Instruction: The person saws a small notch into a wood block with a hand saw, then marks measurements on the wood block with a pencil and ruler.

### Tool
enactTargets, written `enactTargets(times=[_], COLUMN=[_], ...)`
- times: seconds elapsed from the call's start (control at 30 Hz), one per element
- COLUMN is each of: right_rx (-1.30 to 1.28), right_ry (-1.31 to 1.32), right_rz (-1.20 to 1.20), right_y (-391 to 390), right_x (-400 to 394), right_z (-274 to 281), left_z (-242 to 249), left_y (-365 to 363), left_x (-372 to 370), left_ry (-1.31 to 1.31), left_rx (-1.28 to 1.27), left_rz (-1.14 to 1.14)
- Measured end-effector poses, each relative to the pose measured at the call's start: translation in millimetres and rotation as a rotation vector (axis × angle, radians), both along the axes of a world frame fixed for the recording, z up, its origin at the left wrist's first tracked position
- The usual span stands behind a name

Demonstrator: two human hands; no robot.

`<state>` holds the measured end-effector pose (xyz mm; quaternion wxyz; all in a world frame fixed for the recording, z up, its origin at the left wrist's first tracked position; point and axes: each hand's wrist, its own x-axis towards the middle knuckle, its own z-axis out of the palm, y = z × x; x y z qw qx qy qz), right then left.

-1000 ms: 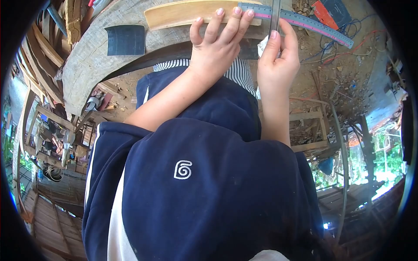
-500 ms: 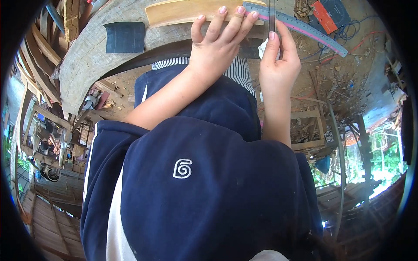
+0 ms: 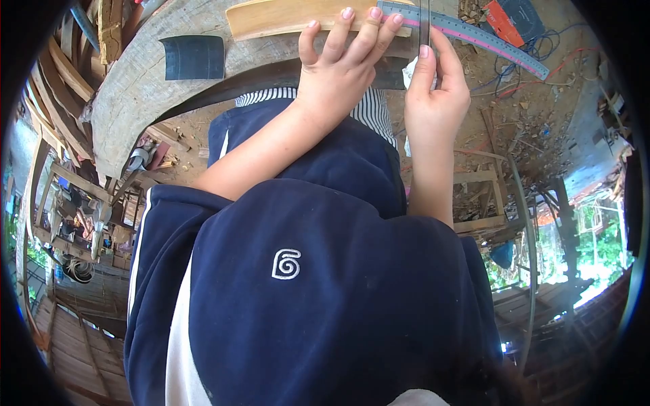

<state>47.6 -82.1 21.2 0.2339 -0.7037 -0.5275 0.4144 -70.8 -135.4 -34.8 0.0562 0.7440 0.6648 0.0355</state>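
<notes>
A pale, slightly curved-looking wooden board (image 3: 271,20) lies on the bench. A grey ruler with a pink edge (image 3: 474,46) overlaps the board's right end and sticks out past it. My left hand (image 3: 342,64) has its fingers spread, with fingertips pressing on the board and the near end of the ruler. Standing across the ruler is a dark, narrow flat strip (image 3: 424,27), pinched between the thumb and fingers of my right hand (image 3: 437,88). Something white and crumpled (image 3: 409,73) shows beside my right thumb; what it is I cannot make out.
A dark, curved rectangular piece (image 3: 194,57) lies on the grey bench top (image 3: 128,88), left of my hands. Beyond the bench, a red and dark box (image 3: 511,24) and blue cable (image 3: 542,47) rest on the ground. Timber pieces (image 3: 68,74) are stacked at the left.
The ruler's far end has shifted slightly right and up. My right hand with the dark strip has moved a touch to the right; my left hand stays nearly in place.
</notes>
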Motion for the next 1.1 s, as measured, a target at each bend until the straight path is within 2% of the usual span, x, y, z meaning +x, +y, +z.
enactTargets(times=[0.13,0.2,0.33,0.4,0.5,0.6,0.8,1.1], right_rx=[0.014,0.031,0.008,-0.096,-0.087,-0.087,-0.027,-0.039], right_ry=[-0.017,-0.009,-0.001,0.003,-0.030,-0.101,-0.059,-0.127], right_rz=[0.022,0.024,0.007,-0.007,0.018,0.065,0.030,0.074], right_y=[0,0,2,2,5,7,2,1], right_x=[0,0,-4,-4,-4,-5,-4,-5], right_z=[-1,-2,3,7,5,8,11,8], left_z=[8,2,6,13,2,12,13,12], left_y=[2,2,3,4,5,6,6,6], left_x=[-2,0,-2,-3,0,-1,1,0], left_ry=[0.067,0.034,0.023,0.080,0.046,0.068,0.081,0.094], left_rx=[-0.054,0.027,0.012,-0.053,0.067,0.006,-0.027,0.004], left_rz=[-0.044,-0.009,-0.005,-0.039,-0.004,-0.026,-0.019,-0.028])
